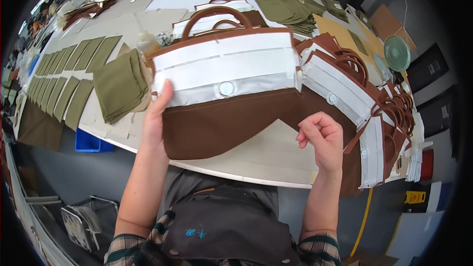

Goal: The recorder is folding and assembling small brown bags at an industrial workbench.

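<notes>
My left hand [158, 118] grips the left edge of a brown bag panel [226, 123], thumb on its white backing. An arched brown handle [215, 12] stands along the panel's top edge. Low on the white strip [221, 66] sits a round, pale disc [226, 88]. The panel is lifted and tilted over the table, its lower edge curving. Right of it, my right hand [322, 138] hangs in the air with curled fingers, apart from the panel. Whatever may be between those fingers is hidden.
More brown bag panels [340, 86] with handles overlap at the right. Olive fabric pieces [120, 86] lie in a stack at the left, beside rows of olive strips [79, 98]. A squeeze bottle [147, 42] stands behind the panel. At the right is a green fan [397, 53].
</notes>
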{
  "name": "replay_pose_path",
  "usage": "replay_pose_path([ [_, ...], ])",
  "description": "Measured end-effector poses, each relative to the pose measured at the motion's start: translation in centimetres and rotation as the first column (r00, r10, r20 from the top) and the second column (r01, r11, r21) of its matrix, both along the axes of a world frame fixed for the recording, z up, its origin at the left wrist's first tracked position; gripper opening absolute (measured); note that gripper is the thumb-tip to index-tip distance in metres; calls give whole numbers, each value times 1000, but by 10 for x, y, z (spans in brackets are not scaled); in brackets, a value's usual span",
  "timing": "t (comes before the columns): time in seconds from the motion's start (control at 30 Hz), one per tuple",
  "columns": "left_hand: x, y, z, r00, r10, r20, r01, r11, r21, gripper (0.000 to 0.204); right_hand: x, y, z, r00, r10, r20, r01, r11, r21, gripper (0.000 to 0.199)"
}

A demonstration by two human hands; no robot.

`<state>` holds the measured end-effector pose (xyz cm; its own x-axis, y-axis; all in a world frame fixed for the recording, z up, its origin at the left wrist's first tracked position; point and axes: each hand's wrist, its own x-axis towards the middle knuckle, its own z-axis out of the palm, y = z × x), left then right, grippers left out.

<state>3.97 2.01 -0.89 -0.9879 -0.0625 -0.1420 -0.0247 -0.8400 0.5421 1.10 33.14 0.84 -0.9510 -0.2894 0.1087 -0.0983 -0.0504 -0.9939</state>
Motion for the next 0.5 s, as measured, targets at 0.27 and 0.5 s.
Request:
replay_pose_path([
  [0.27,-7,-2,-10,1000,-26,-10,25,998,-50,59,0,14,-12,999,26,29,-25,999,-28,9],
  [0.5,-10,11,-19,999,-39,23,41,994,-96,58,-12,10,-20,991,-133,-13,131,985,-115,9],
])
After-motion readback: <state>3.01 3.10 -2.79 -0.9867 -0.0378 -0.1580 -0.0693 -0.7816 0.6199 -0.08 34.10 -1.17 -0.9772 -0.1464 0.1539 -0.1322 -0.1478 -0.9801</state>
